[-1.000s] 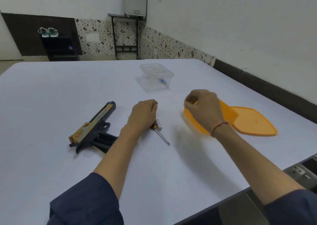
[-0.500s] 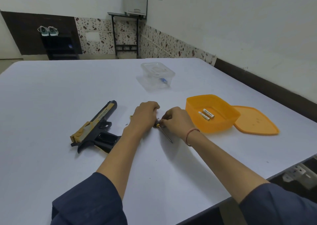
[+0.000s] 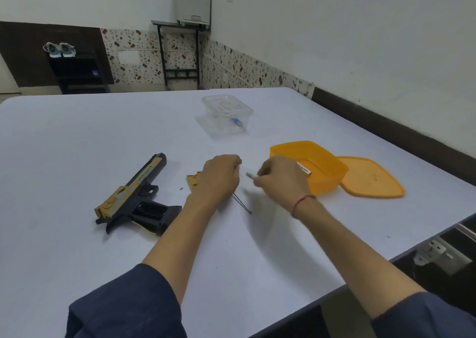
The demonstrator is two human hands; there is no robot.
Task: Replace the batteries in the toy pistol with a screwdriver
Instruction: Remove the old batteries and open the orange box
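Observation:
The black and gold toy pistol lies on its side at the left of the white table, its grip compartment uncovered. A gold cover piece and a tiny screw lie beside it. My left hand rests curled on the table over the screwdriver handle; only the screwdriver's metal shaft shows. Whatever the fist holds is hidden. My right hand hovers just right of it, pinching a small battery at the fingertips. Another battery lies in the orange box.
The orange lid lies flat to the right of the box. A clear plastic container with a small blue item inside stands farther back. The table's right edge runs close behind the lid, and a dark ledge follows the wall.
My right hand left the orange box, came to my left hand by the screwdriver, and now lifts away to the right with a battery. The left hand and pistol stayed put.

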